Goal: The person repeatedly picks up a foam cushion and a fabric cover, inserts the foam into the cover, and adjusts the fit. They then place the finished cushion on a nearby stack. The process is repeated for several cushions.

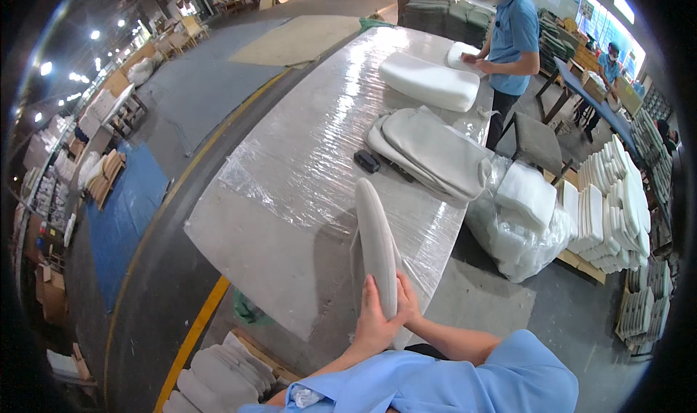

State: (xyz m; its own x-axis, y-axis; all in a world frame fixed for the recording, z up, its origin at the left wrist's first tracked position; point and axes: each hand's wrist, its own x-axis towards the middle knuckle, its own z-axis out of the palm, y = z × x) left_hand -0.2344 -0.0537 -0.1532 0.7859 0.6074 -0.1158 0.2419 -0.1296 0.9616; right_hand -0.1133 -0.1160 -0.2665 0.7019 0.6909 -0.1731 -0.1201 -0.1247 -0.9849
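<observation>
A light grey seat cushion [377,246] stands on its edge above the near end of the plastic-wrapped table [268,231]. My left hand [376,326] is closed on its near end, thumb up along the side. From the other side my right hand [408,300] grips the same end, its fingers partly hidden behind the cushion. A loose flap of grey fabric shows along the cushion's left side. Beyond it lies a pile of grey fabric covers [435,151], with a small black object [367,161] beside them. Farther off rests a white foam pad [428,82].
A co-worker in a blue shirt [515,35] stands at the table's far right, hands on a white pad. On the right are a plastic bag of white foam [508,231] and stacked white pads [610,202]. Grey cushions [225,377] are stacked at the lower left.
</observation>
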